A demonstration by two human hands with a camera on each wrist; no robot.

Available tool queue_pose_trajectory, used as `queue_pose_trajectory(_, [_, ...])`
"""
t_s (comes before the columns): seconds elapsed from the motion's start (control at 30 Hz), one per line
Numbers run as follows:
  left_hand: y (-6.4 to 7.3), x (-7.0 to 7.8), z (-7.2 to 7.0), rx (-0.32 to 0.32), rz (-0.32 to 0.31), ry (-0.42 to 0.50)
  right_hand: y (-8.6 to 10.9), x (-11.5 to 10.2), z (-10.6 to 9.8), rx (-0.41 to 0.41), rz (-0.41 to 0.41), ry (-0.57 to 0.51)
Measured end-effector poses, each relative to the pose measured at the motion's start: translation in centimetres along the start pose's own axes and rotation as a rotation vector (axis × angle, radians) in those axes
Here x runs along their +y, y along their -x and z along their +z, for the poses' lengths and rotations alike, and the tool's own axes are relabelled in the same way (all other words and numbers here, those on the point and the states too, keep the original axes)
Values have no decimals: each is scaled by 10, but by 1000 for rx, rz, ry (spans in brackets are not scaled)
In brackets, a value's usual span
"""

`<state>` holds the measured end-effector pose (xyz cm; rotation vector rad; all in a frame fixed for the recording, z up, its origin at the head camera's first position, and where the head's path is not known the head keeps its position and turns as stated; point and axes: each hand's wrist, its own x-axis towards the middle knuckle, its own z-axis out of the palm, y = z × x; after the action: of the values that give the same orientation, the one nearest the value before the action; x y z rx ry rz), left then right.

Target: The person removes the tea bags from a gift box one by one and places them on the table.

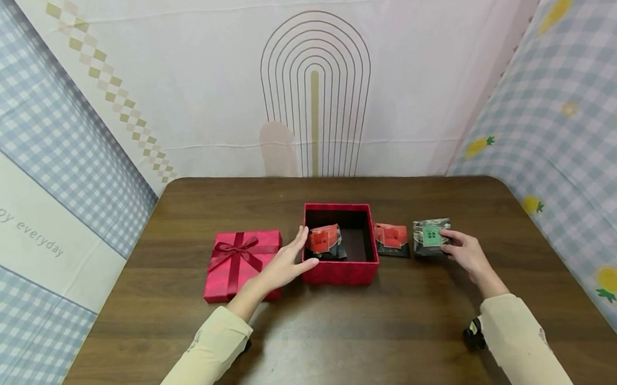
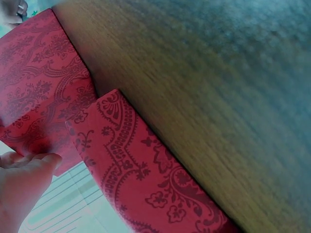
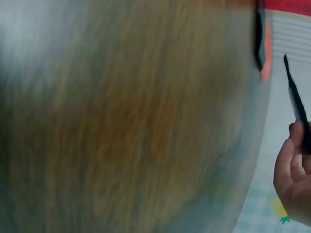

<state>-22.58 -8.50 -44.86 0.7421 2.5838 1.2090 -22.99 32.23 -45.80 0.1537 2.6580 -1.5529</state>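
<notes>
An open red gift box [image 1: 341, 273] stands mid-table, with an orange-and-black sachet [image 1: 324, 242] inside at its left. My left hand [image 1: 287, 264] rests on the box's left side, thumb spread toward the front wall and fingers along the left rim. In the left wrist view that hand [image 2: 29, 179] touches the patterned red wall. My right hand [image 1: 467, 254] pinches the right edge of a black sachet with a green label [image 1: 429, 237]. Seen edge-on in the right wrist view, the sachet [image 3: 296, 99] sits between thumb and fingers.
Left of the box lies its red lid [image 1: 243, 266], topped with a dark red bow. A second orange-and-black sachet [image 1: 392, 240] lies against the box's right side. The brown wooden table [image 1: 349, 343] meets patterned cloth [image 1: 201, 93] at the back and sides.
</notes>
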Motion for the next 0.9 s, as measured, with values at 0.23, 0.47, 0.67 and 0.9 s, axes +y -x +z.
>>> queue_pose_trajectory(0.23, [0, -1, 2, 0, -3, 1, -8, 13, -6, -7, 23, 141])
queue_pose_trajectory(0.47, [0, 0, 2, -3, 2, 2, -15, 20, -9, -65, 75, 196])
queue_pose_trajectory(0.67, [0, 1, 2, -9, -3, 4, -18, 20, -9, -78, 100, 201])
queue_pose_trajectory(0.9, [0, 1, 0, -4, 5, 10, -18, 18, -8, -69, 95, 213])
